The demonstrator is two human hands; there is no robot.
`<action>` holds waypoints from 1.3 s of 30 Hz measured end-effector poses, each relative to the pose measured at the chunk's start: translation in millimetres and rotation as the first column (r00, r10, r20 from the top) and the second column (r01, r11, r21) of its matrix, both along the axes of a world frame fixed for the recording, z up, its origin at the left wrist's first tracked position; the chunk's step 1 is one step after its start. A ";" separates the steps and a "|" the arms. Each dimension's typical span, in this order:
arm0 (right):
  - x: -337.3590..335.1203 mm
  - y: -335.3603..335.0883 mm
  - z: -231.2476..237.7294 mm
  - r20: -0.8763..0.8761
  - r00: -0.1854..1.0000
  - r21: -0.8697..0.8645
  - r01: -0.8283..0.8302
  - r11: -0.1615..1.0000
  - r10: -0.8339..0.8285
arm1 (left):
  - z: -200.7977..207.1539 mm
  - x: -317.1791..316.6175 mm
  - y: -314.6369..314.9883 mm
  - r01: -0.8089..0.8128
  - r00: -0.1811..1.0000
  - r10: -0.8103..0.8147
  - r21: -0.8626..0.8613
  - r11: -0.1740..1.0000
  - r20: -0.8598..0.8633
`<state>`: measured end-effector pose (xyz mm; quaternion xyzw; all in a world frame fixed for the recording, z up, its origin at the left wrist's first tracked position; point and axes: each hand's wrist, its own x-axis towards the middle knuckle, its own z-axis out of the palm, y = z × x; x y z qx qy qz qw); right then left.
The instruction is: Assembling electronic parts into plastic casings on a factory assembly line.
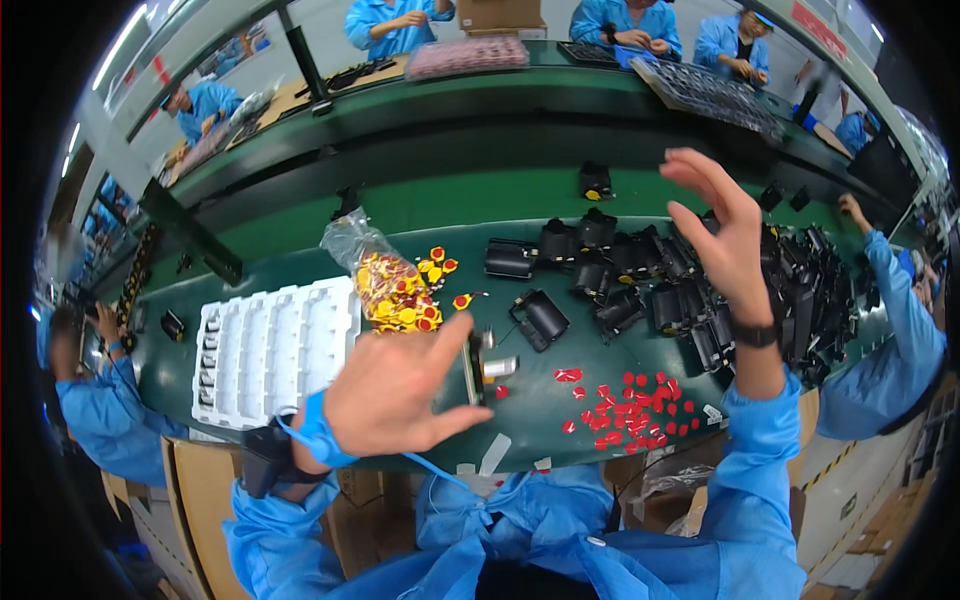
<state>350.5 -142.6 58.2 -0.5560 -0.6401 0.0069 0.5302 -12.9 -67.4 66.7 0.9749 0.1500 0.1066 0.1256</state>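
My left hand [395,390] hovers over the near middle of the green bench, thumb and forefinger spread wide. Between and just beyond their tips is a small part with a board-like edge and a silver cylinder [497,368]; no firm grip on it shows. Raised above the bench on the right, my right hand [725,235] has its fingers parted and holds nothing. Beneath and around it spreads a pile of black plastic housings [690,305]. A single black housing [541,320] lies apart, with a thin wire.
A white compartment tray [285,350] stands left, black parts along one side. Behind my left hand, a clear bag [395,285] spills yellow-and-red round pieces. Red stickers [635,410] lie scattered near the front edge. A blue cord [435,470] runs from my left wristband. Co-workers sit around.
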 end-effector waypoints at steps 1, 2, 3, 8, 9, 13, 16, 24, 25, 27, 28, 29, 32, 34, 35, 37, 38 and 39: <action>-6.5 -12.8 -8.9 -0.127 0.992 0.061 0.007 0.998 0.000 | 14.1 13.2 6.1 -0.005 0.999 0.003 0.038 0.999 0.044; -7.1 -22.3 -19.7 -0.167 0.985 0.131 0.055 0.990 -0.032 | 22.9 38.8 17.6 -0.054 0.998 0.055 0.025 0.998 -0.007; -4.1 -23.7 -34.3 -0.164 0.984 0.234 0.103 0.967 -0.065 | 33.4 71.5 32.7 -0.109 0.992 0.111 0.021 0.994 -0.059; 3.6 -17.1 -62.8 0.184 0.934 0.433 0.202 0.878 -0.305 | -45.6 194.0 176.7 -0.170 0.966 0.185 0.096 0.981 -0.182; 4.3 -19.0 -75.1 0.088 0.946 0.356 0.262 0.897 -0.312 | -62.8 214.6 200.5 -0.166 0.951 0.156 -0.016 0.986 -0.267; -3.4 -12.7 -83.9 0.224 0.946 0.380 0.136 0.915 -0.234 | -109.3 264.0 228.5 -0.134 0.898 0.111 -0.025 0.991 -0.426; -6.9 -7.4 -81.0 0.245 0.952 0.372 0.084 0.925 -0.185 | -128.0 253.8 238.9 -0.101 0.924 0.084 -0.027 0.995 -0.374; -3.3 -13.8 -74.5 0.217 0.962 0.230 0.112 0.967 -0.163 | 9.3 113.1 134.8 0.040 0.998 -0.037 0.053 0.998 -0.049; -4.8 -13.7 -75.8 0.220 0.963 0.222 0.106 0.969 -0.156 | 21.1 92.2 114.7 0.087 0.995 -0.087 -0.017 0.996 -0.046; -9.7 -15.3 -79.2 0.181 0.978 0.106 0.088 0.991 -0.106 | 44.2 55.0 63.8 0.071 0.997 -0.078 -0.234 0.970 -0.020; -13.3 -17.9 -79.7 0.139 0.986 0.039 0.084 0.996 -0.088 | 53.0 35.3 41.8 0.061 0.997 -0.073 -0.303 0.951 -0.029; -21.6 -21.3 -75.2 0.146 0.986 0.040 0.082 0.996 -0.087 | 60.8 14.1 16.5 0.040 0.998 -0.050 -0.294 0.955 -0.026; -59.8 -25.2 -69.7 0.099 0.977 -0.119 -0.179 0.977 0.191 | 52.8 -34.7 -22.9 0.272 0.962 -0.248 -0.330 0.904 0.113; -86.4 -34.9 -49.4 0.348 0.892 -0.433 -0.120 0.893 0.289 | 26.7 -52.9 -37.3 0.323 0.946 -0.265 -0.458 0.828 0.188; -97.6 -36.0 -43.2 0.442 0.828 -0.571 -0.037 0.820 0.345 | 10.2 -61.6 -43.4 0.321 0.947 -0.259 -0.514 0.796 0.191; -103.0 -29.3 -57.8 0.499 0.782 -0.599 -0.001 0.801 0.374 | -33.2 -69.7 -53.2 0.249 0.967 -0.161 -0.622 0.742 0.195; -99.8 -21.2 -73.9 0.551 0.728 -0.600 0.006 0.800 0.408 | -51.5 -67.2 -58.2 0.172 0.981 -0.069 -0.644 0.746 0.182; -98.8 -16.4 -81.7 0.600 0.668 -0.600 0.011 0.800 0.441 | -65.4 -62.5 -62.7 0.092 0.986 0.026 -0.664 0.742 0.166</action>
